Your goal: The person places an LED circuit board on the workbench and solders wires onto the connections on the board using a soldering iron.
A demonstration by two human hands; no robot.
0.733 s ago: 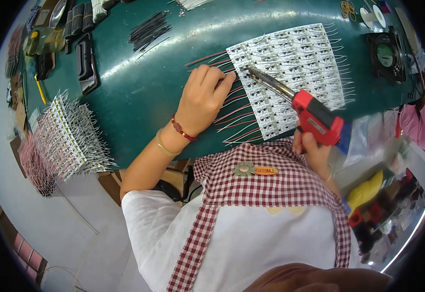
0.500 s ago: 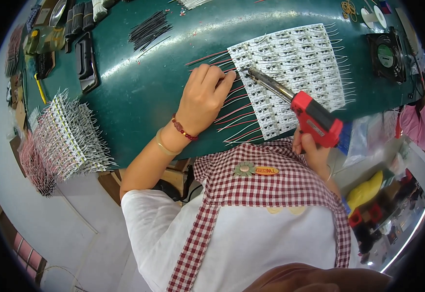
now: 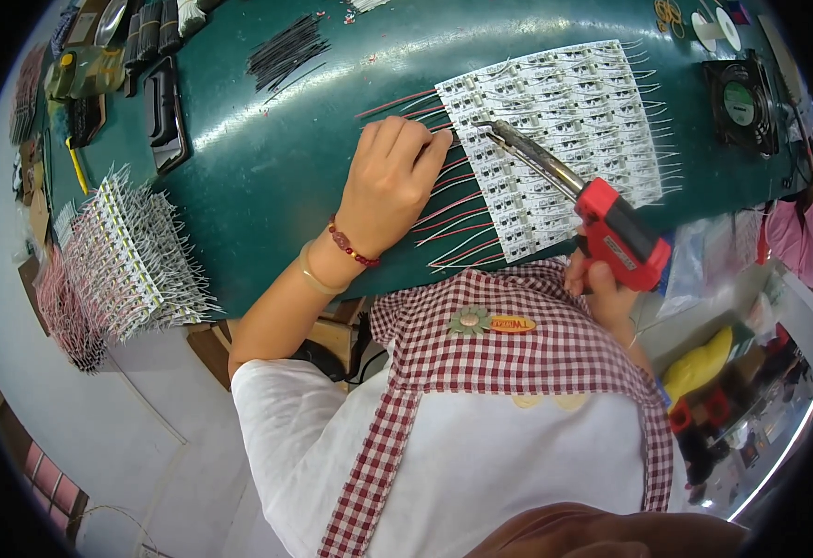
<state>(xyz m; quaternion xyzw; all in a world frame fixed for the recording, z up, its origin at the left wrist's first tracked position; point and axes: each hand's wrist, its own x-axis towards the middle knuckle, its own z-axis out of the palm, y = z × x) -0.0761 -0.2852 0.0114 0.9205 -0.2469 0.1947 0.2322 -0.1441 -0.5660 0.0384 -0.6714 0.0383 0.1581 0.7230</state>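
A sheet of white circuit boards [image 3: 565, 139] lies on the green bench, with red, white and dark wires [image 3: 453, 219] sticking out of its left edge. My left hand [image 3: 393, 172] is closed at that edge, thumb and forefinger pinched on a wire whose gripped part is mostly hidden. In my right hand [image 3: 606, 293] is a red and black soldering gun [image 3: 616, 232], held by its handle close to my checked apron. Its metal tip points up and left over the boards' left columns, a short way right of my left fingertips.
A stack of wired boards [image 3: 132, 260] stands at the bench's left edge. Loose black wires [image 3: 287, 54] lie at the back, and a black case [image 3: 165, 112] is at the left. To the right are a fan [image 3: 739, 104] and a white spool [image 3: 715, 33].
My right hand has drawn the soldering gun slightly right and toward me, so its tip has moved off the boards' left edge. My left hand stays nearly in place.
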